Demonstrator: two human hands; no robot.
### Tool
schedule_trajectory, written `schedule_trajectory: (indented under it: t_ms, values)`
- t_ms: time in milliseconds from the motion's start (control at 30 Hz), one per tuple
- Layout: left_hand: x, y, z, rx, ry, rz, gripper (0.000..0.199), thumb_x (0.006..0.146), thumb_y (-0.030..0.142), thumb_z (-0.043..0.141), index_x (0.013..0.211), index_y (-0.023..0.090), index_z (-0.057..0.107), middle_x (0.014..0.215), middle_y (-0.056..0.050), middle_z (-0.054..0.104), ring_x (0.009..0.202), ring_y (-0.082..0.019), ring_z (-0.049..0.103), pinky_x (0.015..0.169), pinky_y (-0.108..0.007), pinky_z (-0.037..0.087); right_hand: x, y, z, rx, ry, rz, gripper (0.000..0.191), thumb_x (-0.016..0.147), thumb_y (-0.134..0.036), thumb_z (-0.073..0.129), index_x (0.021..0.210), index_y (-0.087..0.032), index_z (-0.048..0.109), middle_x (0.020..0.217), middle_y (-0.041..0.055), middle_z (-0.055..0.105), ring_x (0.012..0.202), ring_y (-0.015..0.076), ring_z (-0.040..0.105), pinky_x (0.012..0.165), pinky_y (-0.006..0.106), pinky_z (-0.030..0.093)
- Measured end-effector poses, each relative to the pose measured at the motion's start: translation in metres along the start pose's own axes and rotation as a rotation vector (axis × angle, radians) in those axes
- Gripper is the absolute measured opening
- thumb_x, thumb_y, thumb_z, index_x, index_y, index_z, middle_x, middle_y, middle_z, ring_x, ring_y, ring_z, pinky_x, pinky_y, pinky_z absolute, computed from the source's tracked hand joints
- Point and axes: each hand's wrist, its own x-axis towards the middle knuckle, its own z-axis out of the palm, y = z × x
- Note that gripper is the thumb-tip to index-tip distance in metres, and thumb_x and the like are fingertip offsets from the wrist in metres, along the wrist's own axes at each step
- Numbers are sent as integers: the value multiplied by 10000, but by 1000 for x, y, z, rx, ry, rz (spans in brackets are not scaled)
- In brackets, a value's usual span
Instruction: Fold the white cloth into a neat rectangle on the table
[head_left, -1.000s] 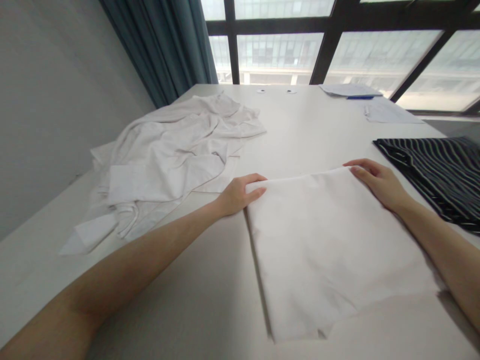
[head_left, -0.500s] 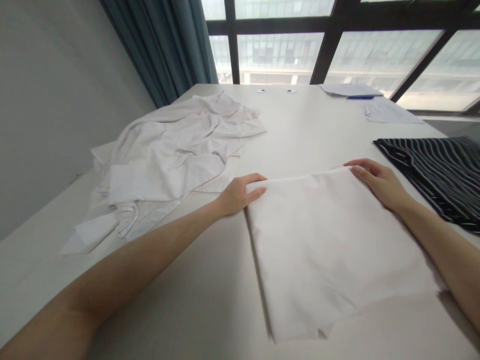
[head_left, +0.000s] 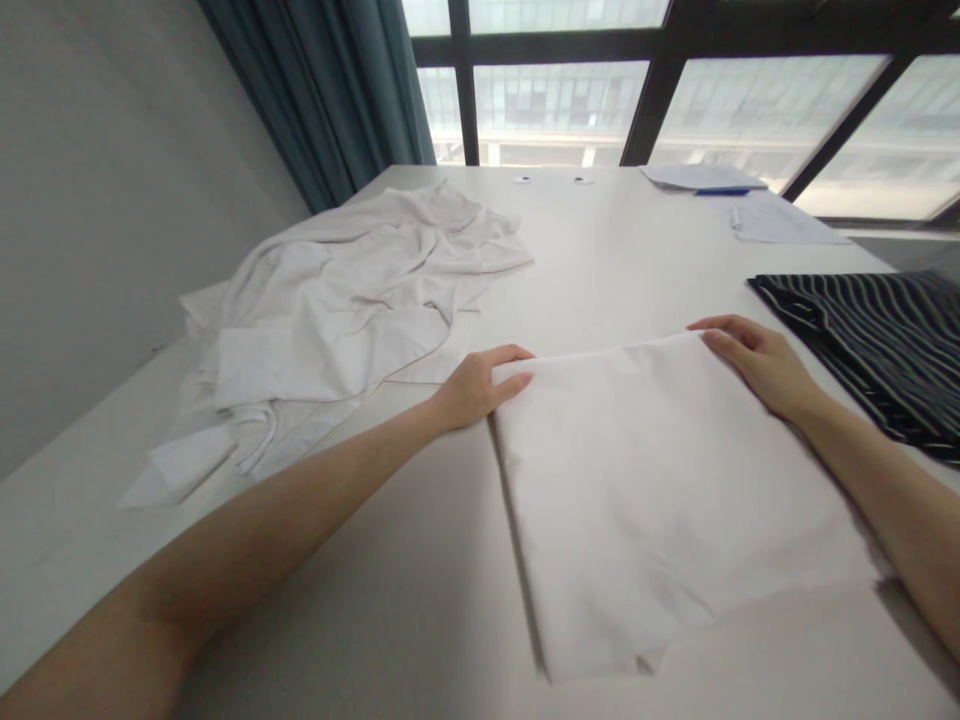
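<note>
A folded white cloth [head_left: 667, 490] lies on the white table in front of me, with a few soft creases near its lower edge. My left hand [head_left: 480, 388] pinches its far left corner between thumb and fingers. At the far right corner, my right hand [head_left: 750, 358] grips the cloth's edge, thumb on top and fingers behind. Both hands are closed on the same cloth, which is stretched fairly straight along its far edge.
A rumpled pile of white fabric [head_left: 352, 300] covers the table's left side. Black striped fabric [head_left: 877, 350] lies at the right. Papers [head_left: 697, 178] and a blue pen [head_left: 721, 192] rest at the back right of the table [head_left: 600, 260], near the windows.
</note>
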Motion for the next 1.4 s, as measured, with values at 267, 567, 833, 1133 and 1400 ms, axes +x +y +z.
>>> schedule_trajectory:
  t_ms: [267,567,833,1133,1400]
  values:
    - [-1,0,0,-3,-2,1,326,889,393,545,1060,144,668,1046,-49,719,980,-217,649,876,-280,477,-1,-1,0,10,-3,20,356,811,-501,581,965,-209,713,804,40,655,729,198,538,562,286,377]
    - [0,1,-1,4,-1,-5,342,886,407,547,1066,146,673,1068,-55,720,1002,-224,650,909,-288,477,-1,-4,-1,23,5,32,361,791,-513,598,947,-211,718,782,30,640,732,198,526,550,284,358]
    - [0,2,-1,13,-6,-16,359,883,424,544,1071,146,672,1075,-61,720,1003,-230,649,914,-302,479,-2,-6,0,35,1,34,385,786,-527,593,960,-202,705,792,32,643,729,195,526,562,285,368]
    - [-1,2,-1,8,-4,-5,337,893,403,545,1071,144,668,1070,-56,720,993,-224,651,897,-293,480,-1,-5,0,56,-4,39,389,776,-542,607,957,-213,708,739,17,624,681,185,505,546,283,366]
    - [-1,2,-1,15,-6,-15,346,891,420,545,1069,151,672,1065,-53,722,990,-225,652,896,-293,484,-2,-5,1,69,4,27,381,784,-549,604,948,-218,700,754,23,645,697,194,527,556,288,395]
